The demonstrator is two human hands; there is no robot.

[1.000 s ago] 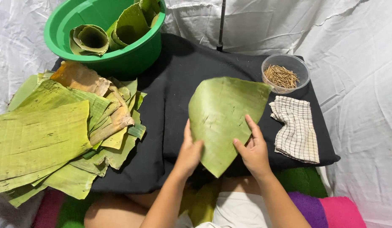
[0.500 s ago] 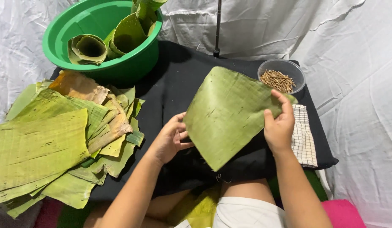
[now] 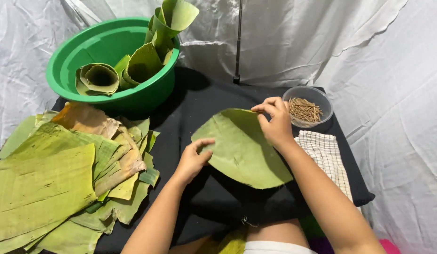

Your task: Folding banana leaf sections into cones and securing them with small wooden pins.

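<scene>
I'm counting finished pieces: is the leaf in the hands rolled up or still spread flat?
Spread. The leaf piece lies open; left hand pinches its near edge, right hand lifts its far edge.

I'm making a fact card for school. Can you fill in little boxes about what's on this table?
Left hand: holds the left edge of the leaf piece
Right hand: pinches the top edge of the leaf piece
Leaf piece: green, rounded, lifted over the black cloth
Green basin: at back left, with rolled leaves inside
Leaf pile: flat leaves at left
Clear bowl: thin brown sticks inside
Checked cloth: beside the right forearm
</scene>
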